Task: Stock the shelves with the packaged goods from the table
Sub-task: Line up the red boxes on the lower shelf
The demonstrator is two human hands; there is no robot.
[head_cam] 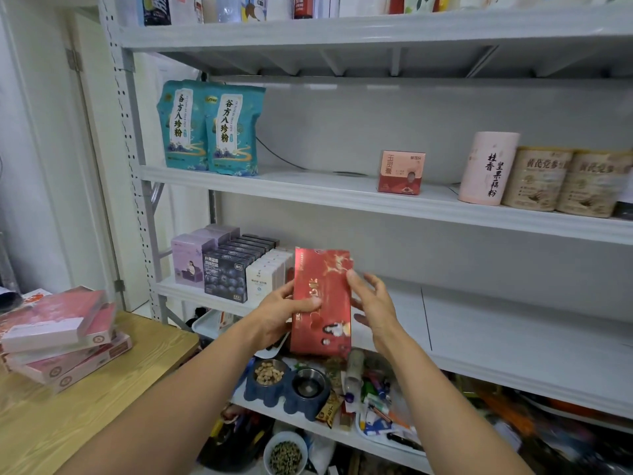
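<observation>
By metal shelves (308, 190), left hand (281, 315) is gripping a glossy red box (324, 286); right hand (374, 305), spread, is touching it.

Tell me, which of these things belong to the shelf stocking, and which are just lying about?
Part of the job: red box, gripped by the left hand, right hand touching its edge; stack of pink boxes on the wooden table; bare shelf ahead.

Lying about: pet bowls, heap of small clutter, bowl of pellets, all lower down.
</observation>
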